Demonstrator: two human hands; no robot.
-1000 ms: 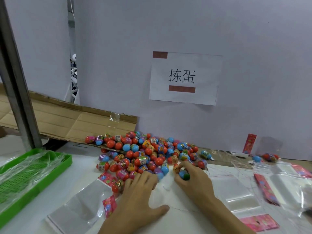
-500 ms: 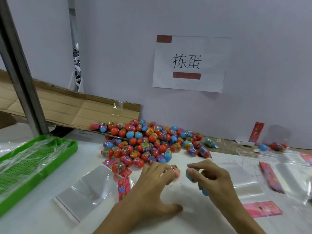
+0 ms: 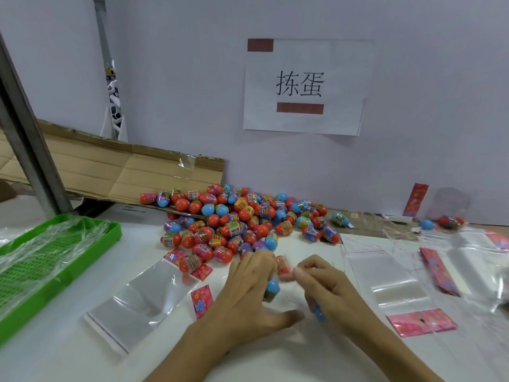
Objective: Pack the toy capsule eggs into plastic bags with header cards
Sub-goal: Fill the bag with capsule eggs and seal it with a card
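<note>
A heap of red, blue and purple capsule eggs (image 3: 242, 216) lies on the white table against the back wall. My left hand (image 3: 248, 296) curls round a blue-ended egg (image 3: 272, 288) and touches a red egg (image 3: 283, 267) at its fingertips. My right hand (image 3: 327, 288) pinches that red egg from the other side and keeps another blue egg (image 3: 319, 312) tucked under its palm. A clear plastic bag with a pink header card (image 3: 137, 301) lies flat to the left of my hands. One more bag (image 3: 391, 285) lies to the right.
A green perforated tray (image 3: 55, 268) covered in plastic film sits at the left edge. Flattened cardboard (image 3: 115, 169) leans behind the heap. Loose bags and red header cards (image 3: 440, 271) are spread at the right. A grey metal post (image 3: 24, 139) stands far left.
Both hands drew back from the heap toward me, each carrying eggs, and came together over the table. The left hand now holds a blue egg.
</note>
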